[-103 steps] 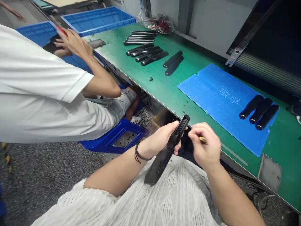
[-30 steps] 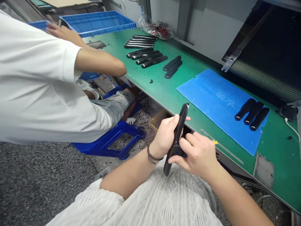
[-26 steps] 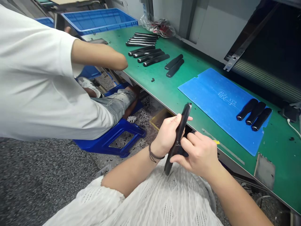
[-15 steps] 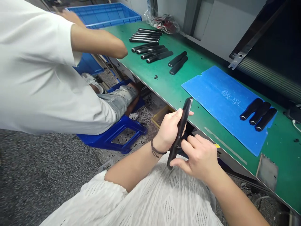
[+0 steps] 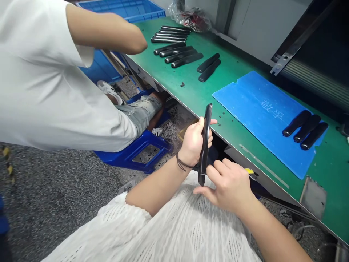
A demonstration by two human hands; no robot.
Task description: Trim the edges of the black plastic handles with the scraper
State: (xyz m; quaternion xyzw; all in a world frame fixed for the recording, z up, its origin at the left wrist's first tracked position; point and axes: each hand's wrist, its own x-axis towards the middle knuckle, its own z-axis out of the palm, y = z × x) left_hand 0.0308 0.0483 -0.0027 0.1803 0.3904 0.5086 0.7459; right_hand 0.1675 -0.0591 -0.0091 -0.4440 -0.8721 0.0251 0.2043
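Note:
My left hand (image 5: 194, 143) is wrapped round a long black plastic handle piece (image 5: 206, 127), held nearly upright and edge-on above my lap, just off the front edge of the green workbench (image 5: 196, 98). My right hand (image 5: 228, 185) is closed at the piece's lower end, thumb and forefinger pressed on it. A small yellow-tipped tool (image 5: 248, 171) sticks out beyond its knuckles. Three finished black pieces (image 5: 305, 129) lie side by side on the blue mat (image 5: 256, 109).
Several more black pieces (image 5: 178, 58) lie in rows at the bench's far end, with two (image 5: 208, 70) apart from them. A person in a white shirt (image 5: 40, 80) sits at my left on a blue stool (image 5: 136, 153), an arm stretched toward a blue crate (image 5: 128, 7).
I have turned the black piece from flat-on to edge-on and raised it more upright. My right hand slid down to its lower end. The person beside me keeps reaching toward the crates.

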